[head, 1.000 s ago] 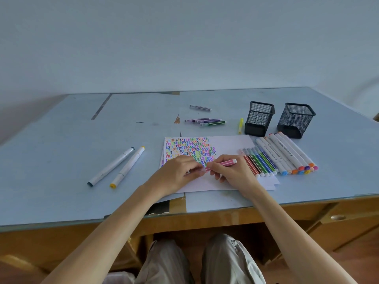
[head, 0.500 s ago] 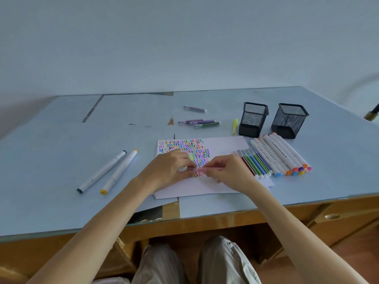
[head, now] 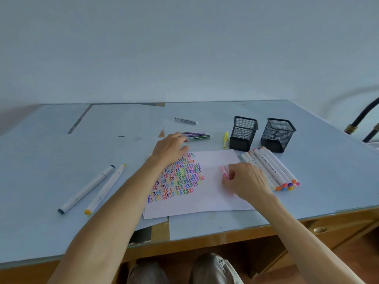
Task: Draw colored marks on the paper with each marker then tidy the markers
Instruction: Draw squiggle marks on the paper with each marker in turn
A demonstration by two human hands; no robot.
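Near edge of the desk (head: pixel 215 226): the paper (head: pixel 213 193) lies a little in from it, about mid-width, squiggle rows filling its left half, right half bare. Right hand (head: pixel 248 182) rests on the paper's right part, fingers curled and pinching a pink marker (head: pixel 225 172); the marker is blurred, its long axis runs from the fingers toward the far left, and I cannot tell if it is capped. Just right of that hand, white thick markers (head: pixel 270 169) lie side by side at the paper's right edge, coloured caps toward the near edge, axes slanting to the far left. One barrel carries dark print, too small to read. Any thin markers beside them are hidden by the hand.

Toward the left edge, well apart from both hands: two white markers (head: pixel 92 187), one dark-capped, one yellow-capped, parallel, slanting near-left to far-right.

Farther: left hand (head: pixel 171 147) at the paper's far left corner, fingers loosely spread, holding nothing, fingertips at the near ends of the thin purple and green markers (head: pixel 198 135), which lie parallel to the far edge. The left hand is the nearer one; judged next move is picking one of these. Then a yellow marker (head: pixel 225 139), two black mesh cups (head: pixel 262 134) toward the right edge, both apparently empty, and a lone grey marker (head: pixel 186 120) farthest out.
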